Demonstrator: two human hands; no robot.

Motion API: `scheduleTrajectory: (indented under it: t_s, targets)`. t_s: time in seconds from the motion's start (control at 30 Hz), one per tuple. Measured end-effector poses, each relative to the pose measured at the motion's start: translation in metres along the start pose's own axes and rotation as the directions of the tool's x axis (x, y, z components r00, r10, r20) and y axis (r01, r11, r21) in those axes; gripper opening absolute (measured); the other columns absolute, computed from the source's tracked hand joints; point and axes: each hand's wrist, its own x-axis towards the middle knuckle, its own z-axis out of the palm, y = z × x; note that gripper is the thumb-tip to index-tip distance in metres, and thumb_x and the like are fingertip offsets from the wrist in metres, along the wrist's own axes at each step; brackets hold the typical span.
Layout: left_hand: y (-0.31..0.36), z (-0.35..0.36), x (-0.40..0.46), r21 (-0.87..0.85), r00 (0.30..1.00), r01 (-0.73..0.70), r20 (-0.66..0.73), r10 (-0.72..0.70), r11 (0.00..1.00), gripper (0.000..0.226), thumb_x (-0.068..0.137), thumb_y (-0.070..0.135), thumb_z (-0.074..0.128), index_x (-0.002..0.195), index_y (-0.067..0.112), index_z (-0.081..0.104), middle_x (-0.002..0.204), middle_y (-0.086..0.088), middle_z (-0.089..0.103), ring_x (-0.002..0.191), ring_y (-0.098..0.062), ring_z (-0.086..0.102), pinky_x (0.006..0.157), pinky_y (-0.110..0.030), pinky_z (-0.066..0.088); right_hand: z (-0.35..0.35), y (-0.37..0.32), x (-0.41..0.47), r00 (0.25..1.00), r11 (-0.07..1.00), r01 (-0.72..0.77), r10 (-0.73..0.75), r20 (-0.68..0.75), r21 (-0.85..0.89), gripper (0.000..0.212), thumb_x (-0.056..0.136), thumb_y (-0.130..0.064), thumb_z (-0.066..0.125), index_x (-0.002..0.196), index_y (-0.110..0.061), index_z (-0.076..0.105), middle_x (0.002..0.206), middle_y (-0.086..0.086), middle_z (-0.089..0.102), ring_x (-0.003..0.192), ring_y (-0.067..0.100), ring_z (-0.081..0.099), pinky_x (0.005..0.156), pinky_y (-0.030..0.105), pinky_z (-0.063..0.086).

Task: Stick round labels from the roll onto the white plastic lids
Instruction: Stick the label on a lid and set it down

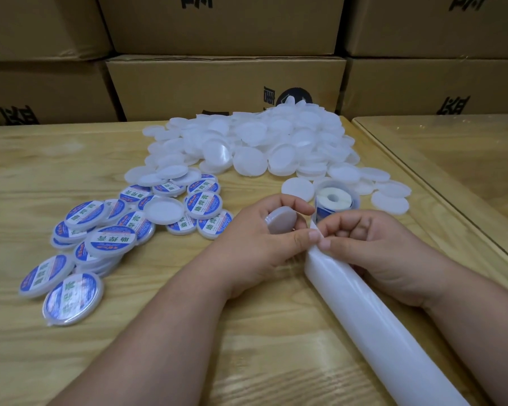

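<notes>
Both hands pinch the liner strip beside the lid heap.

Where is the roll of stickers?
The label roll stands on the wooden table, just beyond both hands, at the near edge of the plain white lid pile.

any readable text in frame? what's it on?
"助焊膏": green characters on the round labels of the finished lids; the small print there is too blurred.
Black characters on the cardboard boxes: cut off or upside down, unreadable.
Label roll: print unreadable.
</notes>
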Motion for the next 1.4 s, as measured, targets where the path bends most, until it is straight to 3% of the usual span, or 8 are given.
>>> scheduleTrajectory:
  t_s: [0.17,0.27,0.47,0.63,0.93,1.13,1.27,1.4]
  targets:
    - [-0.001,-0.001,0.001,0.047,1.000,0.000,-0.017,0.001,0.999,0.024,0.080,0.022,0.075,0.096,0.040,0.070,0.087,0.009,0.069,0.080,-0.010,0.062,0.083,-0.029,0.053,0.001,0.002,0.001,0.999,0.999,0.050,-0.050,-0.011,0.022,0.019,0.079,-0.008,0.065,0.089,-0.022,0.072,0.064,0.004,0.053,0.053,0.011,0.049,0.052,0.021,0.044]
    - [-0.001,-0.001,0.002,0.013,0.998,-0.001,-0.055,0.002,1.000,0.027,0.079,0.014,0.068,0.092,0.037,0.072,0.083,0.004,0.070,0.075,-0.014,0.062,0.077,-0.031,0.053,0.002,0.003,0.002,0.996,0.997,0.071,-0.069,-0.052,0.038,0.029,0.075,-0.001,0.055,0.088,-0.025,0.064,0.068,0.013,0.043,0.052,0.017,0.039,0.049,0.027,0.035]
    - [0.002,-0.002,0.011,-0.420,0.948,-0.011,-0.292,-0.124,0.907,0.030,0.064,0.010,0.050,0.065,0.028,0.074,0.066,0.000,0.063,0.059,-0.020,0.053,0.055,-0.029,0.046,0.006,0.004,0.002,0.966,0.989,0.130,-0.109,-0.233,0.075,0.029,0.068,0.000,0.046,0.072,-0.023,0.062,0.053,-0.003,0.039,0.041,0.009,0.032,0.042,0.018,0.029]
    - [0.004,0.004,0.011,-0.397,0.953,-0.028,-0.289,-0.095,0.918,0.027,0.063,0.009,0.050,0.067,0.024,0.072,0.072,-0.005,0.064,0.055,-0.020,0.051,0.054,-0.027,0.046,0.019,0.008,0.007,0.811,0.905,0.369,-0.424,-0.403,-0.211,0.017,0.079,-0.006,0.059,0.084,-0.022,0.058,0.059,-0.011,0.051,0.048,0.004,0.042,0.048,0.014,0.037]
    - [0.002,0.005,0.012,-0.290,0.963,0.004,-0.256,-0.082,0.957,0.027,0.066,0.011,0.053,0.077,0.021,0.074,0.071,-0.011,0.059,0.057,-0.024,0.048,0.060,-0.032,0.040,0.019,0.012,0.016,0.648,0.692,0.462,-0.691,-0.322,-0.555,0.034,0.084,-0.005,0.069,0.095,-0.037,0.067,0.090,-0.013,0.058,0.056,0.014,0.050,0.059,0.017,0.041]
    - [0.001,0.003,0.014,-0.321,0.970,0.005,-0.229,-0.082,0.947,0.023,0.071,0.017,0.056,0.076,0.024,0.078,0.073,-0.009,0.061,0.059,-0.021,0.050,0.059,-0.032,0.041,0.020,0.010,0.017,0.641,0.667,0.475,-0.709,-0.294,-0.574,0.029,0.081,-0.004,0.071,0.086,-0.033,0.067,0.088,-0.015,0.061,0.056,0.015,0.051,0.058,0.015,0.040]
    - [0.004,0.002,0.012,-0.425,0.974,-0.025,-0.213,-0.074,0.905,0.019,0.085,0.032,0.058,0.089,0.022,0.074,0.074,-0.005,0.061,0.057,-0.019,0.052,0.060,-0.031,0.042,0.022,-0.002,0.016,0.616,0.721,0.416,-0.672,-0.412,-0.554,0.019,0.081,-0.016,0.070,0.076,-0.034,0.066,0.080,-0.014,0.063,0.063,0.013,0.057,0.060,0.021,0.046]
    - [0.006,-0.001,0.010,-0.546,0.959,-0.055,-0.262,-0.108,0.836,0.033,0.099,0.028,0.029,0.100,0.016,0.059,0.075,-0.017,0.065,0.054,-0.024,0.047,0.057,-0.031,0.036,0.026,-0.019,0.026,0.739,0.934,0.334,-0.343,-0.580,-0.127,0.013,0.079,-0.023,0.070,0.072,-0.033,0.073,0.058,-0.010,0.058,0.049,0.008,0.050,0.046,0.023,0.043]
